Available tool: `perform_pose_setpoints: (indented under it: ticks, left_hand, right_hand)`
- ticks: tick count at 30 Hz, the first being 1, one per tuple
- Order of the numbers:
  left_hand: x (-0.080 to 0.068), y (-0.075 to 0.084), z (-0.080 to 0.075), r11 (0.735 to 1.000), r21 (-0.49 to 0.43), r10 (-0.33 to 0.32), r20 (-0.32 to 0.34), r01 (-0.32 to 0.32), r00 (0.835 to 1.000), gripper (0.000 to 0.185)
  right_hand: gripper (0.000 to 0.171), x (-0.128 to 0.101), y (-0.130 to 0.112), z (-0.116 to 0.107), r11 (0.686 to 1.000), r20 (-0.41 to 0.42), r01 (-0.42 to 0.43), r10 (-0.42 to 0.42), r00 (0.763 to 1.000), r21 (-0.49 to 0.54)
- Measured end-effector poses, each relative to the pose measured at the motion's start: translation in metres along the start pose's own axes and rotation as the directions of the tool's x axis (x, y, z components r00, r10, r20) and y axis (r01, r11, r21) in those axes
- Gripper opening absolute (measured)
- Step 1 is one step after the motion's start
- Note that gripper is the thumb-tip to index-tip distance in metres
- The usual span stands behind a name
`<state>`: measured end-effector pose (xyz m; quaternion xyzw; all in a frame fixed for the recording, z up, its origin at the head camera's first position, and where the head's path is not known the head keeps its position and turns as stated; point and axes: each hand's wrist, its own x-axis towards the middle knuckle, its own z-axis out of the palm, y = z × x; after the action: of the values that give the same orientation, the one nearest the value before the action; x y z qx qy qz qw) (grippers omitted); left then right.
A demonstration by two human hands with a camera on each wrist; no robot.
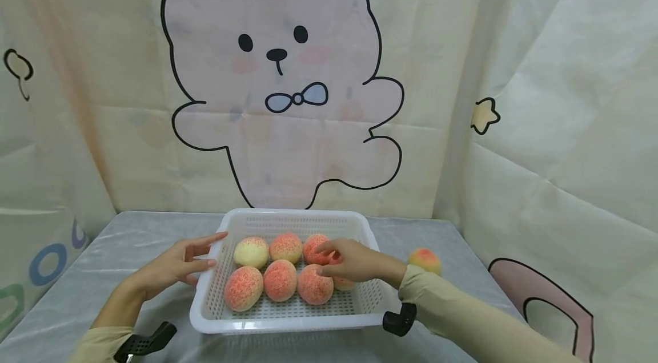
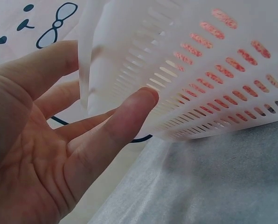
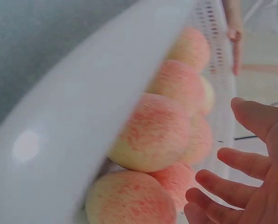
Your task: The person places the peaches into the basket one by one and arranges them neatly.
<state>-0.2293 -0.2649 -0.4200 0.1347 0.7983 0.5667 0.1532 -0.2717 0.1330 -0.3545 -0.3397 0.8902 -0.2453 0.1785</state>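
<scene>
A white perforated plastic basket (image 1: pixel 272 326) holds several peaches in two rough rows. One of them, a paler yellow peach (image 1: pixel 251 252), lies at the back left. At the basket's left side my left hand (image 1: pixel 172 265) touches the rim and wall with fairly straight fingers; the left wrist view shows its thumb (image 2: pixel 134 109) against the perforated wall. My right hand (image 1: pixel 354 260) is over the right part of the basket, fingers loosely bent, above a reddish peach (image 1: pixel 315 285). In the right wrist view nothing lies between its spread fingers, which partly cover the right-hand peaches in the head view.
Another peach (image 1: pixel 424 260) lies on the grey cloth-covered table (image 1: pixel 169 226), right of the basket and partly behind the right forearm. Pale curtains with a printed cartoon bear (image 1: pixel 277 140) hang behind the table and along both sides.
</scene>
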Motion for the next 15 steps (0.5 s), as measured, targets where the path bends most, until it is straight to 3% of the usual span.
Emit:
perform_pose_setpoints:
  ticks: [15]
  left_hand:
    - [-0.001,0.002,0.0,1.0,0.025,-0.004,-0.003,0.004,1.0,0.07]
  right_hand:
    - [0.045,-0.038,0.02,-0.034,0.991,-0.106,0.076,-0.064,0.992,0.114]
